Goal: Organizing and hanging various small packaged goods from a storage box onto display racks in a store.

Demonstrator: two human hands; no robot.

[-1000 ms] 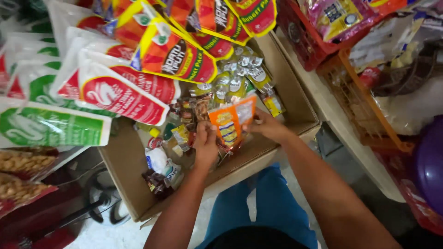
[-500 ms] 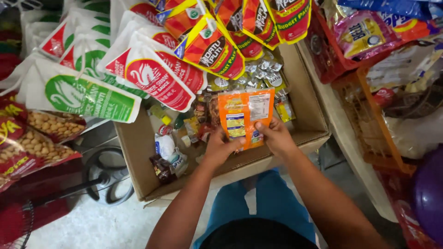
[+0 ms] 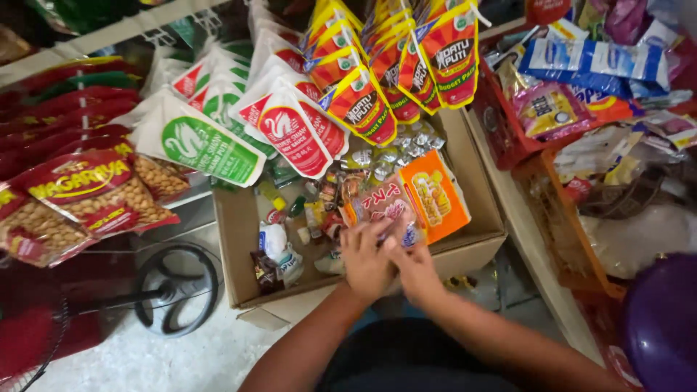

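Shop stock crowds every edge of the frame: white pouches with red and green swan marks (image 3: 210, 149) hang at upper left, yellow and red pouches (image 3: 406, 51) at top centre, peanut bags (image 3: 87, 199) at far left, and red crates of sachets (image 3: 573, 87) at upper right. Below them, at centre, a brown cardboard box (image 3: 239, 232) sits open on a pale floor, with a black fan base (image 3: 174, 290) to its left. Your left hand (image 3: 365, 261) and right hand (image 3: 415, 270) meet over the box's near edge, fingers curled onto the lower end of an orange flat packet (image 3: 428, 196), which tilts up and right from them, just above the small bottles and sachets (image 3: 290, 239) in the box.
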